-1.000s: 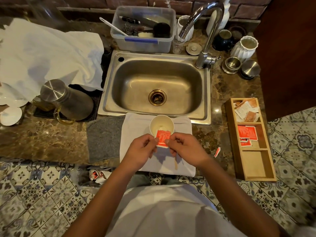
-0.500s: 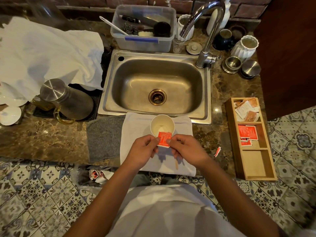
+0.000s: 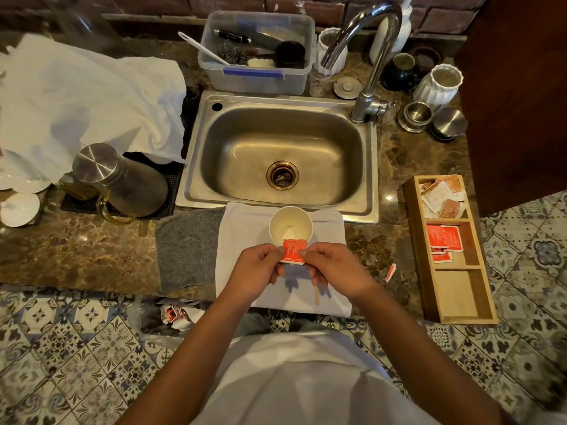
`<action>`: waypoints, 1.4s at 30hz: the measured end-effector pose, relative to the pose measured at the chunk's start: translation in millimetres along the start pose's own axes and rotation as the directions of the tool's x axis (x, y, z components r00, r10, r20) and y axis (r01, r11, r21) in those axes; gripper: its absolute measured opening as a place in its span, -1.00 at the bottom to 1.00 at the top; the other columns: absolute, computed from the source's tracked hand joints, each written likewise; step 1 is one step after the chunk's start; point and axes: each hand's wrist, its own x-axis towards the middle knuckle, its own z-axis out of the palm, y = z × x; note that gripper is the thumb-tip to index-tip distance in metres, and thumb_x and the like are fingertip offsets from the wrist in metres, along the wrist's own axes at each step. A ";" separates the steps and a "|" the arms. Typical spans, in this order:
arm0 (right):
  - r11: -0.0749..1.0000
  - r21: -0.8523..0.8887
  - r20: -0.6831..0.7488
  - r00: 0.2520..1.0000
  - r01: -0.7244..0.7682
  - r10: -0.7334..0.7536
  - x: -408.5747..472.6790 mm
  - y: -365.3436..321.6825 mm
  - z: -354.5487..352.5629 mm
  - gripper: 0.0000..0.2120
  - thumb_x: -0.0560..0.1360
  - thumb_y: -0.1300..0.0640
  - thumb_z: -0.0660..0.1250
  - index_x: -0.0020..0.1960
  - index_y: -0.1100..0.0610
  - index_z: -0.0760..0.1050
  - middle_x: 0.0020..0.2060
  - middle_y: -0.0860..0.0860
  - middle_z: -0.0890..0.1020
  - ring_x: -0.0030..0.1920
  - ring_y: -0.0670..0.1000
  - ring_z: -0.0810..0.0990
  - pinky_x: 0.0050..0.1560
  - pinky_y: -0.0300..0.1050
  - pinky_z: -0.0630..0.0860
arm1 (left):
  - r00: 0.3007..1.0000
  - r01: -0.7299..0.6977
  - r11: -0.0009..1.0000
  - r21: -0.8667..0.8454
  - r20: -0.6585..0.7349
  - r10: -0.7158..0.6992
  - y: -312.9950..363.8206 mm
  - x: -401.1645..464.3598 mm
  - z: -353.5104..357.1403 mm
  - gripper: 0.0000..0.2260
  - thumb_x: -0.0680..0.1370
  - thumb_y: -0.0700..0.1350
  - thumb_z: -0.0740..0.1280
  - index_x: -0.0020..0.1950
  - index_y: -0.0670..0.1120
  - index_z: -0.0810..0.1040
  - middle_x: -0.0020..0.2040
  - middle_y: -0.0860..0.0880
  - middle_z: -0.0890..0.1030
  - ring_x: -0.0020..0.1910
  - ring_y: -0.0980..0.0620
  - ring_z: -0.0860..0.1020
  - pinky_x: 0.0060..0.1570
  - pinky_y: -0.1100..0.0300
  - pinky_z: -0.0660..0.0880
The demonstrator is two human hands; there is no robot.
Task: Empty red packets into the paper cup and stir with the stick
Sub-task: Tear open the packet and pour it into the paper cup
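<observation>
Left hand [image 3: 257, 269] and right hand [image 3: 333, 271] both pinch small red square packet [image 3: 294, 250], one side each, just at near rim of white paper cup [image 3: 290, 226]. Cup upright on white folded cloth [image 3: 245, 240] on desk, little white powder at bottom. Flat wooden stir stick [image 3: 316, 294] lies on cloth, partly under right hand. Long wooden three-compartment tray [image 3: 454, 302] at right: far section brown-and-white sachets, middle section red packets, near section bare. Clear plastic tub [image 3: 257, 78] behind steel sink [image 3: 196, 191] holds utensils and scrubber.
</observation>
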 end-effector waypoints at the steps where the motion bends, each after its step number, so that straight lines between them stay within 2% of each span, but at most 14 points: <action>1: 1.000 0.000 0.000 1.000 -0.002 0.002 0.1 0.0 0.0 -0.68 0.62 0.07 0.37 -0.31 0.07 0.56 -0.48 0.02 0.58 -0.51 -0.05 0.50 -0.37 -0.08 0.43 | 1.000 0.000 1.000 0.000 0.000 0.000 0.1 -0.2 -0.1 -0.70 0.64 -0.14 0.30 -0.29 -0.15 0.56 -0.50 0.01 0.53 -0.51 0.07 0.41 -0.42 0.23 0.35; 8: 1.000 -0.006 0.004 1.000 -0.009 0.009 0.9 0.5 -0.9 -0.69 0.62 0.05 0.37 -0.29 0.10 0.57 -0.48 0.03 0.59 -0.52 -0.04 0.50 -0.35 -0.07 0.45 | 1.000 0.008 1.000 0.015 -0.006 -0.008 -1.1 0.2 -0.2 -0.69 0.64 -0.13 0.29 -0.30 -0.15 0.57 -0.47 -0.08 0.52 -0.51 0.04 0.41 -0.41 0.19 0.35; 14: 1.000 -0.009 0.006 1.000 -0.007 0.007 1.6 0.7 -1.3 -0.67 0.62 0.04 0.37 -0.31 0.07 0.56 -0.49 0.02 0.59 -0.52 -0.04 0.49 -0.35 -0.07 0.45 | 1.000 0.013 1.000 0.008 0.007 -0.013 1.7 -0.9 -1.2 -0.67 0.65 -0.15 0.29 -0.32 -0.14 0.56 -0.50 0.00 0.54 -0.53 0.07 0.41 -0.46 0.27 0.35; 42: 1.000 0.000 0.008 1.000 -0.017 0.017 3.1 5.3 -1.7 -0.68 0.62 0.05 0.37 -0.30 0.09 0.56 -0.49 0.03 0.58 -0.53 -0.04 0.49 -0.32 -0.03 0.43 | 1.000 0.024 1.000 0.001 0.008 -0.024 4.6 -1.9 -0.4 -0.67 0.64 -0.17 0.29 -0.34 -0.14 0.56 -0.47 -0.05 0.55 -0.53 0.05 0.40 -0.49 0.29 0.34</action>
